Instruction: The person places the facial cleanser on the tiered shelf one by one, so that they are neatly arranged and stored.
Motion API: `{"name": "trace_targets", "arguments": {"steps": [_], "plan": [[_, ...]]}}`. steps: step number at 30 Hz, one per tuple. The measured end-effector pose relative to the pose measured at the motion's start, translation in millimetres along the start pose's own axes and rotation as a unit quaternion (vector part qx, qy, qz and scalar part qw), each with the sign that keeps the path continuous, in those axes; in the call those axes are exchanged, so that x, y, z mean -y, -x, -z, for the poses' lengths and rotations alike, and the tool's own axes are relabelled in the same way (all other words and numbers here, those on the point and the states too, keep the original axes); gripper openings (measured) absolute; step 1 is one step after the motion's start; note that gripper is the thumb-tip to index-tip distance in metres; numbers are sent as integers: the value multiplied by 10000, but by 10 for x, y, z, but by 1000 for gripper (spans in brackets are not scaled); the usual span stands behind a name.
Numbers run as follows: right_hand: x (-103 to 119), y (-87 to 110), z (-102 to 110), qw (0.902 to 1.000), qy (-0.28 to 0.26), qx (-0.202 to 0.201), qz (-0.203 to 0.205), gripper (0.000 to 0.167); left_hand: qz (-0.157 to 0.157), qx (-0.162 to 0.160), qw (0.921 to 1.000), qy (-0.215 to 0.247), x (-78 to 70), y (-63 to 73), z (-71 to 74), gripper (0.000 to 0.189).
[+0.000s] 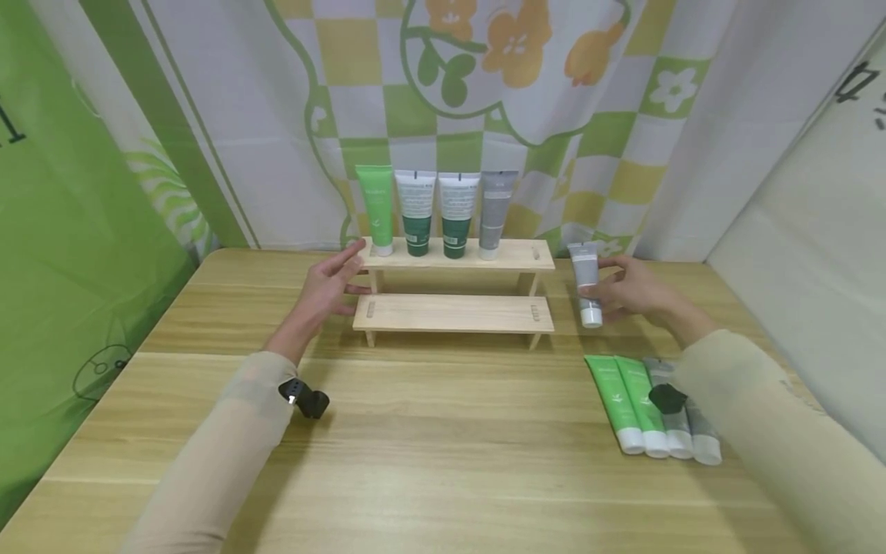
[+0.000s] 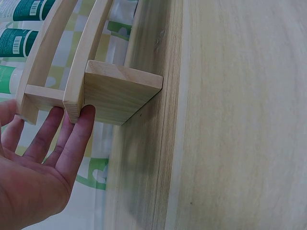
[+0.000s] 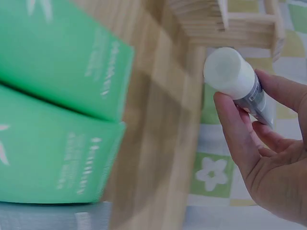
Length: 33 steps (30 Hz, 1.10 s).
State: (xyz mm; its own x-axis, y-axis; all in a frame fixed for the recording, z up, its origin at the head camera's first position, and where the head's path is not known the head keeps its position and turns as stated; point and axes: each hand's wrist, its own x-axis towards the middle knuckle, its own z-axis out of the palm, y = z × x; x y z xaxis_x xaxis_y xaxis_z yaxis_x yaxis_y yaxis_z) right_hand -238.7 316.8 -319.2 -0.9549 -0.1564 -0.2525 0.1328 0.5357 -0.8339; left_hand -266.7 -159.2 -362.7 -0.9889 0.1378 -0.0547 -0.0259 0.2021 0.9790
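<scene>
My right hand [image 1: 633, 291] holds a grey tube [image 1: 585, 278] with a white cap, cap down, to the right of a two-tier wooden rack [image 1: 453, 313]. In the right wrist view, thumb and fingers pinch the tube near its white cap [image 3: 229, 73]. My left hand [image 1: 325, 285] is at the rack's left end, its fingertips touching the ends of both tiers with the fingers fairly straight. On the upper tier stand a green tube [image 1: 377, 208], two white-and-dark-green tubes [image 1: 417, 211] and a grey tube [image 1: 497, 214], all caps down.
Two green tubes [image 1: 612, 400] and two grey tubes [image 1: 666, 419] lie side by side on the wooden table [image 1: 429, 446] at the right, partly under the right forearm. Behind the table hangs a patterned curtain [image 1: 360, 108]. A white panel [image 1: 824, 169] borders the right side.
</scene>
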Motion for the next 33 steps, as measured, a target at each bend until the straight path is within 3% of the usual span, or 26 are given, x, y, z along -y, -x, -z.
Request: {"name": "trace_targets", "arguments": {"steps": [13, 24, 33], "plan": [[436, 58, -46, 9951, -418, -619, 643, 77, 38, 38, 10000, 43, -10, 6, 5, 48], [798, 62, -152, 9908, -512, -736, 1012, 76, -8, 11, 10000, 19, 7, 5, -9, 47], [963, -5, -244, 9835, -738, -898, 1384, 74, -22, -17, 10000, 47, 5, 3, -2, 49]]}}
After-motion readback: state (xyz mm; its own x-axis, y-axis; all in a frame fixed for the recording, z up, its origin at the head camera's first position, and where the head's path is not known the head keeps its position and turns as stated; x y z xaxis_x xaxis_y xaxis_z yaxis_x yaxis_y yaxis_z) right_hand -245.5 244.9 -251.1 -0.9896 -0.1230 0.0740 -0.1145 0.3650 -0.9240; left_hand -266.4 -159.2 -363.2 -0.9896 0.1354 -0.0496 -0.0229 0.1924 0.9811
